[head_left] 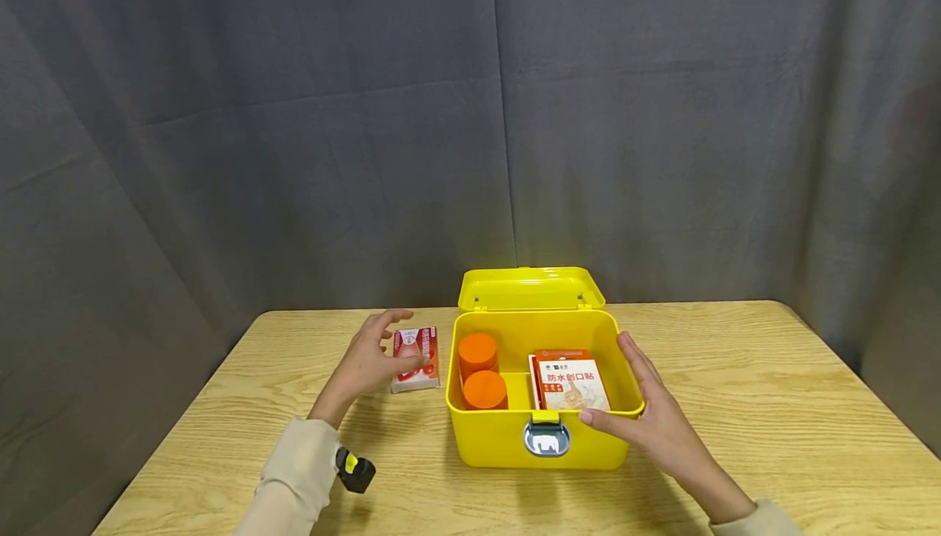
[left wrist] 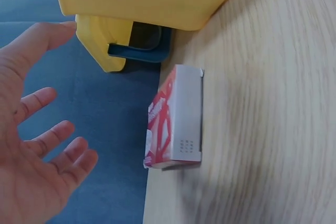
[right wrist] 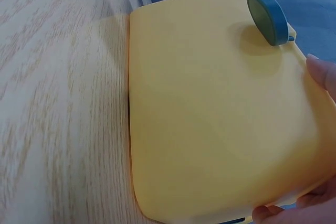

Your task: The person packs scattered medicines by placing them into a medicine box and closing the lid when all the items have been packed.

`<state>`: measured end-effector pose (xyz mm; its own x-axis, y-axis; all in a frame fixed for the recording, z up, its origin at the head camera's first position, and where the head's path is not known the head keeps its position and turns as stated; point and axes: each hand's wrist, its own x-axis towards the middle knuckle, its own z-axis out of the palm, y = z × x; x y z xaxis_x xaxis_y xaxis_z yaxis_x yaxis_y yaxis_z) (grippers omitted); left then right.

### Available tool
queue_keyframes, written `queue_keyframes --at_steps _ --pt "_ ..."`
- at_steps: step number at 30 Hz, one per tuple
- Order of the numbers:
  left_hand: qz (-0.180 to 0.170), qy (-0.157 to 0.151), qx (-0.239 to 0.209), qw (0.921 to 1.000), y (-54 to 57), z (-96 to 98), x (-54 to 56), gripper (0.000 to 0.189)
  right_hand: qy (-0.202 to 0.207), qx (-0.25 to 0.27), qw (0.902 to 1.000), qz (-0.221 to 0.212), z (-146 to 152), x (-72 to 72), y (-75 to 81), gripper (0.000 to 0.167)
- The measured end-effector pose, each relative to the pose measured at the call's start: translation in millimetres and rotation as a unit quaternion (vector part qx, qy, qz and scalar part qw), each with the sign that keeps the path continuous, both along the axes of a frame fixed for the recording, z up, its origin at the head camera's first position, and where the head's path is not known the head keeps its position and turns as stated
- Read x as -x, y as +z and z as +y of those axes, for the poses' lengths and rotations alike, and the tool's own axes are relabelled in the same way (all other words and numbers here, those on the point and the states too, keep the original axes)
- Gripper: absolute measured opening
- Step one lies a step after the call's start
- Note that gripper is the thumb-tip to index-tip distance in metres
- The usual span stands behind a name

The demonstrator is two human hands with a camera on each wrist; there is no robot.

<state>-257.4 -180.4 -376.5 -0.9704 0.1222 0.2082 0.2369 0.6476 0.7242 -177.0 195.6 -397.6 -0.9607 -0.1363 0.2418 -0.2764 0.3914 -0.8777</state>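
My left hand (head_left: 365, 363) hovers just over a red and white carton (head_left: 416, 359), thumb and fingers spread with nothing between them. In the left wrist view a gap shows between that hand (left wrist: 39, 129) and the carton (left wrist: 176, 116), which lies on the table. To its right stands a yellow storage box (head_left: 500, 444) with its lid (head_left: 531, 287) tipped back. My right hand (head_left: 662, 422) holds the box's front right corner, thumb at the front rim and fingers along the right side. In the right wrist view the fingertips (right wrist: 270, 213) touch the box wall.
Inside the box, two orange-lidded containers (head_left: 485, 390) stand at the left. White and orange packets (head_left: 569, 378) lean at the right. A metal latch (head_left: 547, 439) is on the box front. Behind the wooden table (head_left: 757, 405) hangs a grey curtain (head_left: 353, 152).
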Motion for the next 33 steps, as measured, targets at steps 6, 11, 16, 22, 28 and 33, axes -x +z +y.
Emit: queue_keyframes --at_steps 6,11,16,22,28,33 --pt "-0.013 0.004 -0.004 0.9999 -6.4 -1.9 2.7 0.071 -0.001 -0.002 1.0 -0.002 0 -0.7 0.6 0.109" --pt "-0.018 0.01 -0.009 0.9997 -12.1 -2.7 5.3 0.07 0.0 0.0 1.0 -0.001 1 -1.3 0.5 0.109" --pt "-0.027 0.013 -0.014 0.9995 -16.8 -1.5 5.3 0.07 -0.001 0.001 1.0 0.004 1 -2.6 -0.1 0.109" --pt "-0.037 0.018 -0.019 0.999 -23.4 -0.2 4.9 0.069 -0.002 0.003 1.0 0.001 2 -3.4 -0.7 0.109" --pt "-0.039 0.026 -0.027 0.9986 -32.3 0.9 7.1 0.071 -0.002 0.004 1.0 -0.002 2 -4.2 -0.3 0.108" --pt "-0.036 0.037 -0.024 0.9984 -42.4 4.1 9.9 0.071 -0.001 0.006 1.0 -0.005 3 -4.8 -0.1 0.109"
